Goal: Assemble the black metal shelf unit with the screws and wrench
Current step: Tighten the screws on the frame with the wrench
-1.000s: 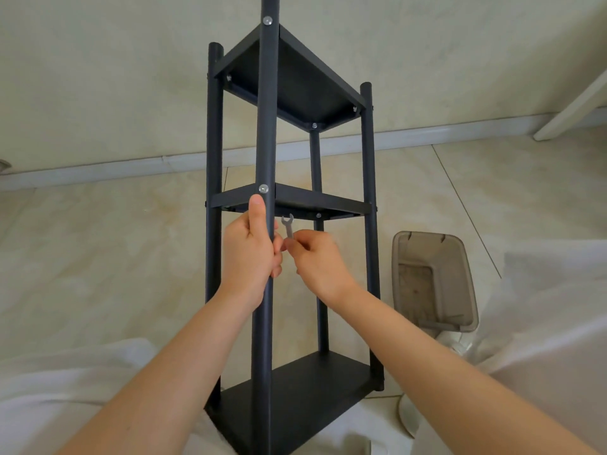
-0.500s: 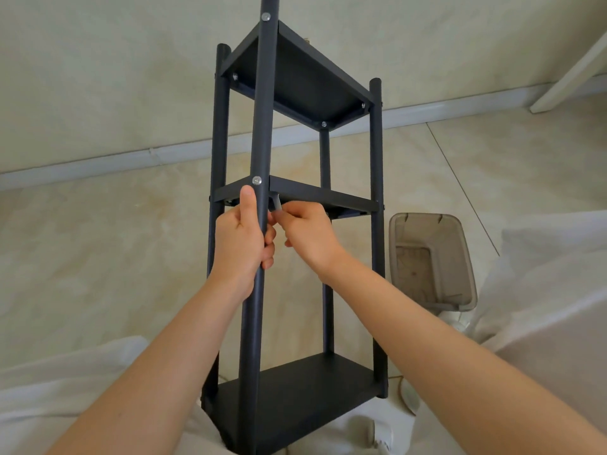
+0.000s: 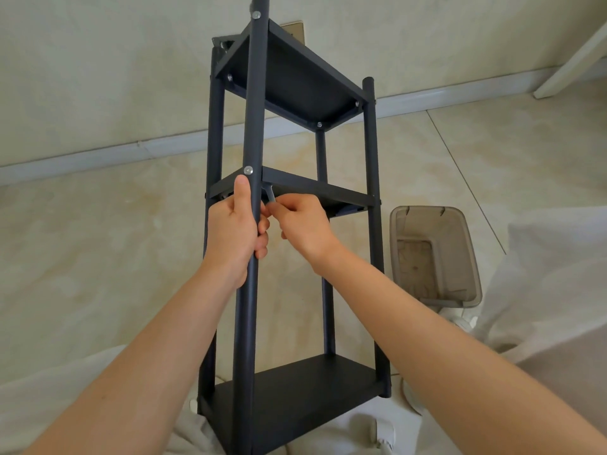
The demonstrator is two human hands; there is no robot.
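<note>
Head view is showing the shelf unit (image 3: 289, 77) standing on the floor (image 3: 98, 241), three shelves mounted, the left hand (image 3: 235, 231) gripping its front post (image 3: 251, 126) while the right hand (image 3: 303, 224) is pinching the wrench (image 3: 271, 196) under the middle shelf (image 3: 315, 188), likely tightening a last fastening.

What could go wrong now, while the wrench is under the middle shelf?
The right hand only pinches the end of the small wrench, so it may slip off under the middle shelf and fall. The left hand grips the front post right beside the wrench; a slip could hit its fingers.
</note>
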